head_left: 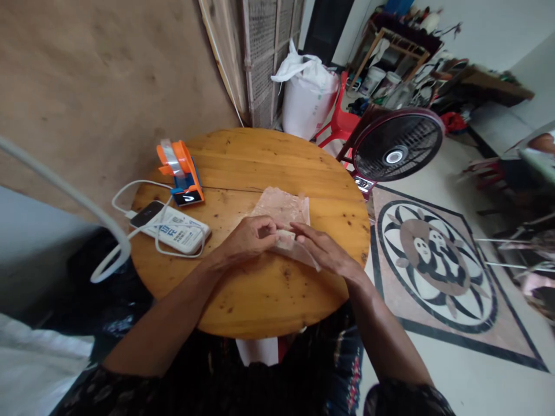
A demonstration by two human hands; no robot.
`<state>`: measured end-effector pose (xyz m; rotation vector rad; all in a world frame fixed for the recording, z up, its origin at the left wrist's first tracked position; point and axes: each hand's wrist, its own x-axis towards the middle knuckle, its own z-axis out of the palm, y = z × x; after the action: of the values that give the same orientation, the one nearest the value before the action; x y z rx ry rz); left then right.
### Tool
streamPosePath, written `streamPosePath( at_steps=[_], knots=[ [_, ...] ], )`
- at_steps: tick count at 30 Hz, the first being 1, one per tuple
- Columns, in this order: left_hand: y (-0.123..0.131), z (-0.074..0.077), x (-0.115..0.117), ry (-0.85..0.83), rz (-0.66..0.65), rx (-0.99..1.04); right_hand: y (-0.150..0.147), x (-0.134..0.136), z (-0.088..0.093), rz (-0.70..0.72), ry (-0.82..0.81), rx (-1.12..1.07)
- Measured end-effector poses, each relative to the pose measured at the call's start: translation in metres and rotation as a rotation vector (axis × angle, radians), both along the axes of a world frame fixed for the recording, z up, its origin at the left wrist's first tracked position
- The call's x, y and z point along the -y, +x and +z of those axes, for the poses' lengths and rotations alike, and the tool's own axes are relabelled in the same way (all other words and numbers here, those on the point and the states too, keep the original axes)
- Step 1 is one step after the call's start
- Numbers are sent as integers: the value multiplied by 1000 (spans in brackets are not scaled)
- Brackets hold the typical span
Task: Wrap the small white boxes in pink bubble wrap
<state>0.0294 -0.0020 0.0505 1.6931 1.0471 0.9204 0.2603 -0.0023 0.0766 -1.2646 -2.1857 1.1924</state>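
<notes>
A sheet or bag of pinkish, see-through bubble wrap (281, 207) lies on the round wooden table (277, 303). On its near part is a small pale, block-like piece (285, 236), too small to name. My left hand (249, 238) is closed, with thumb and forefinger pinching the left end of that piece. Flat and stretched out, the fingers of my right hand (323, 247) rest at the piece's right end and on the wrap. A loose flap of the clear wrap shows below the right fingers.
An orange tape dispenser (177, 162) and a white power bank (177, 229) with a looped cable stand on the table's left. Beyond the right edge are a fan (394, 153) and a red chair (342, 121). A white sack (307, 95) stands behind; a person's arm (544, 143) shows far right.
</notes>
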Motion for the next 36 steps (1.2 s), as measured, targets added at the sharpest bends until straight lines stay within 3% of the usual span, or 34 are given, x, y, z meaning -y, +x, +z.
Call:
streamPosePath(
  at_steps=[5,10,15,23,36],
  knots=[
    [2,-6,-2,-18,49,-7,16,-2,-6,-29,-211,-184],
    [4,-9,-3,-17,71,-13,5,-6,-23,-146,-117,-176],
    [7,-7,-4,-58,113,-25,-3,-6,-32,-284,-136,-191],
    [9,-8,-8,-121,132,-19,-5,-2,-35,-334,-3,-173],
    [11,-17,-11,-181,155,26,-11,6,-46,-525,-136,-280]
  ],
)
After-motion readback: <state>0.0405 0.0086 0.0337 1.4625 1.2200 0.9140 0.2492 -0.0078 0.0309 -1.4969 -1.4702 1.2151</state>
